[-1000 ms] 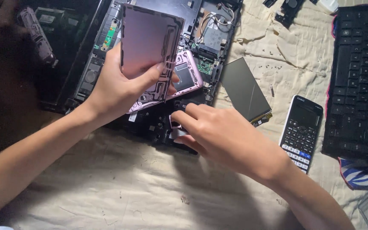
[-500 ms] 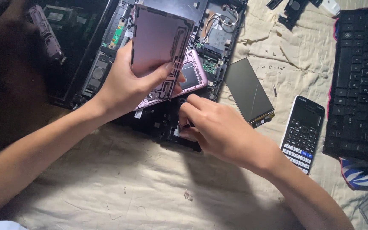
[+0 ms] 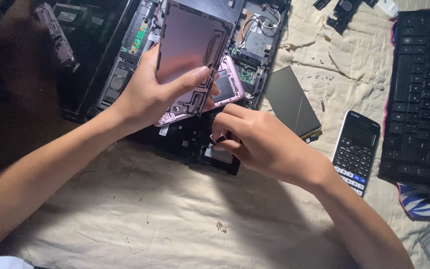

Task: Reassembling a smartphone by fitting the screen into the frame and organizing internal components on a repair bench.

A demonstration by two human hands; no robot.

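My left hand (image 3: 153,94) grips a pink phone back cover (image 3: 190,45), tilted up with its inner side facing me. Behind it lies the opened pink phone body (image 3: 230,84), its insides showing. Both rest over an opened black laptop base (image 3: 185,142) with bare circuit boards. My right hand (image 3: 260,142) has its fingers curled at the laptop's front edge, pinching something small and dark that I cannot make out.
A dark display panel (image 3: 292,102) lies right of the laptop. A black calculator (image 3: 357,149) sits beside it, and a black keyboard (image 3: 421,94) at the far right. Small screws (image 3: 322,104) lie scattered on the cream cloth (image 3: 175,219). Black parts (image 3: 342,12) rest at the top.
My left hand has tilted the pink cover slightly and shifted its thumb. My right hand's fingers have curled tighter at the laptop's edge.
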